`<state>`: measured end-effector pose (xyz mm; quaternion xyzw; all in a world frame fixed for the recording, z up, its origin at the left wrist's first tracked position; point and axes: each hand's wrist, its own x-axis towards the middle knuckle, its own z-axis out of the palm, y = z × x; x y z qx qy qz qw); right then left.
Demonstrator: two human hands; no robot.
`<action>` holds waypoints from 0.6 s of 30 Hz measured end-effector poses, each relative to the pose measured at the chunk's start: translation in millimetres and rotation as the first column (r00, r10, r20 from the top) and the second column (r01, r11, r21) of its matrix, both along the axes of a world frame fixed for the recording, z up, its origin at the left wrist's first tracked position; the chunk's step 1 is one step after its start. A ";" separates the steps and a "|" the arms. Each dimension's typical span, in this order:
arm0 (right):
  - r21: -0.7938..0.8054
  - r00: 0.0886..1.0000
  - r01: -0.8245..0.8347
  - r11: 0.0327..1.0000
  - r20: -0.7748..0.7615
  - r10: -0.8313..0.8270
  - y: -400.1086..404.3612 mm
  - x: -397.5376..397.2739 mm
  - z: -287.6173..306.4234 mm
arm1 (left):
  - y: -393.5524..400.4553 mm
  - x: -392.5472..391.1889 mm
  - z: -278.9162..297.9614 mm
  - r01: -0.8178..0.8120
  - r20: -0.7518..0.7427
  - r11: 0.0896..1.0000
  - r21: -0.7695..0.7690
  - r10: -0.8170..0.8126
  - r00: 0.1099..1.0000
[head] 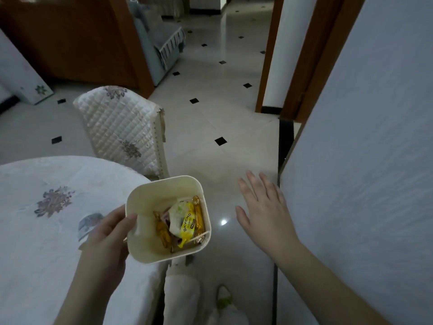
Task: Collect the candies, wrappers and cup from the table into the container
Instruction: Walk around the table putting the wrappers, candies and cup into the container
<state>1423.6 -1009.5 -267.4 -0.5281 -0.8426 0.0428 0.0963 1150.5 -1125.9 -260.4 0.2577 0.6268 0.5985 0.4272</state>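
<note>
1. Left hand (105,233) grips the container (168,219) by its left wall, held just off the counter (35,231) edge.
2. Candies (198,215) and wrappers (180,219) sit inside; no cup visible.
3. Right hand (262,207) hovers right, fingers (246,188) spread, empty.
4. Collecting looks nearly done; next: locate the cup.

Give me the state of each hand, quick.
Left hand: grips the rim of the cream container, thumb inside, candies in it.
Right hand: open, fingers spread, holding nothing, above the floor.
</note>
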 end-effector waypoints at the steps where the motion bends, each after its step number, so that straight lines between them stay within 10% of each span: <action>1: 0.001 1.000 -0.014 1.000 0.017 0.014 7.4 0.3 0.4 | 11.2 -1.4 -2.3 0.015 0.003 1.000 -0.005 -0.015 1.000; 18: -0.015 0.994 -0.021 1.000 0.103 0.022 129.3 9.0 0.3 | 122.0 -17.4 -24.0 -0.034 0.089 0.995 -0.097 0.043 0.995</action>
